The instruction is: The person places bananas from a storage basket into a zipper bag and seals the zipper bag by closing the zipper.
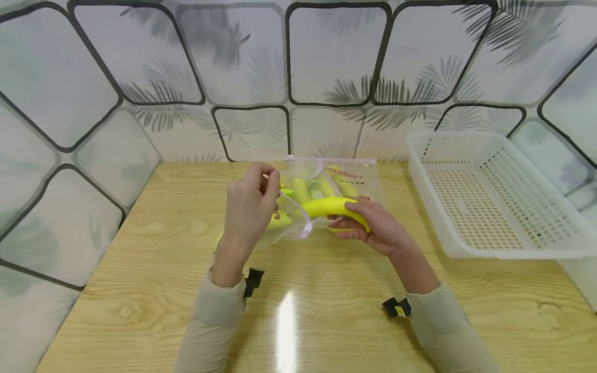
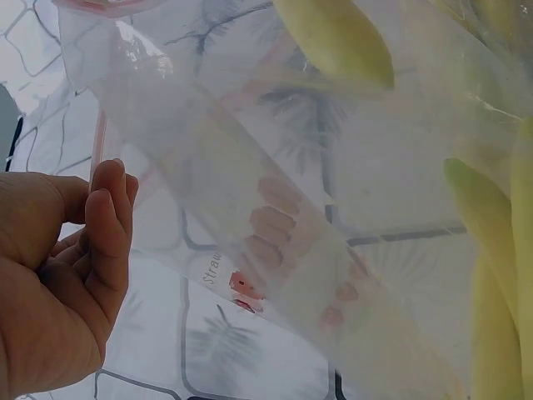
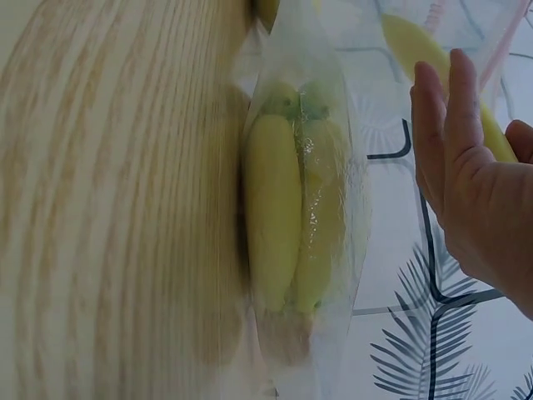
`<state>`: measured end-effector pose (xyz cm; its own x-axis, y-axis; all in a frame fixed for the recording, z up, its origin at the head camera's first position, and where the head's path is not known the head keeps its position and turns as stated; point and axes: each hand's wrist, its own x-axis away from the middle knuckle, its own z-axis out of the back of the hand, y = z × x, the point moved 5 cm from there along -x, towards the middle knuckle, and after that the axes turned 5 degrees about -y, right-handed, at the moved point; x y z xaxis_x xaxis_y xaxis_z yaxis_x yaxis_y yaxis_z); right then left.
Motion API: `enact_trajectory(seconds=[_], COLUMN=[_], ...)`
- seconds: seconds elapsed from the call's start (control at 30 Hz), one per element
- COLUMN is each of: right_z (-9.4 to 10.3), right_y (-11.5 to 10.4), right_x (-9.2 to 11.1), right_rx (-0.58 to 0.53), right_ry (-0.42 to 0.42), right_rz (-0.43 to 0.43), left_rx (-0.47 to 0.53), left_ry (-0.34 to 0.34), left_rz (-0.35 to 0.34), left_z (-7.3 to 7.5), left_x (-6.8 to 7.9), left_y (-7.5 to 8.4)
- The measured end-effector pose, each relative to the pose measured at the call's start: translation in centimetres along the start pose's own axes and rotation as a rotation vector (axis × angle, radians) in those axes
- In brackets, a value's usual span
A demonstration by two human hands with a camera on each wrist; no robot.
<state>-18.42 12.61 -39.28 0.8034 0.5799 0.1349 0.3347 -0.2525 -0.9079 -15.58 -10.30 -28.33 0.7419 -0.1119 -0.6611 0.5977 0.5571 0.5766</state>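
Note:
A clear zip bag (image 1: 370, 176) with a pinkish zip edge and red print lies at the back middle of the table, several yellow bananas inside. My left hand (image 1: 249, 207) pinches the edge of its mouth between thumb and fingers and holds it up, as the left wrist view also shows. In my right hand (image 1: 380, 228) is a yellow banana (image 1: 328, 206), gripped near one end, its far end inside the bag's mouth. A white zip slider (image 1: 305, 230) hangs at the near lip. In the right wrist view, bagged bananas (image 3: 275, 208) lie low beside the right hand.
A white perforated plastic basket (image 1: 466, 243) stands at the right on the wooden table (image 1: 140, 290). Behind the table rises a patterned wall covering (image 1: 336, 57) with black outlines and leaves. Below the left hand, a yellow-green end (image 1: 217, 241) shows beside the wrist.

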Motion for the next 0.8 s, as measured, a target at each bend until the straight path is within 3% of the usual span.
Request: enact_trajectory(seconds=[0.23, 0.6, 0.7, 0.8], right_z=[0.03, -0.45, -0.42, -0.26], right_y=[0.14, -0.35, -0.28, -0.1], right_x=[-0.05, 0.4, 0.29, 0.17], right_rx=[-0.03, -0.27, -0.274, -0.204], right_ry=[0.013, -0.189, -0.175, -0.123], right_rz=[-0.02, -0.009, -0.02, -0.024], left_rx=[-0.008, -0.023, -0.022, -0.02], left_ry=[-0.003, -0.006, -0.005, -0.006], left_rz=[-0.008, 0.0, 0.002, 0.002], left_z=[0.13, 0.36, 0.39, 0.38], left_x=[0.04, -0.04, -0.05, -0.04], left_y=[-0.08, -0.17, -0.17, -0.19])
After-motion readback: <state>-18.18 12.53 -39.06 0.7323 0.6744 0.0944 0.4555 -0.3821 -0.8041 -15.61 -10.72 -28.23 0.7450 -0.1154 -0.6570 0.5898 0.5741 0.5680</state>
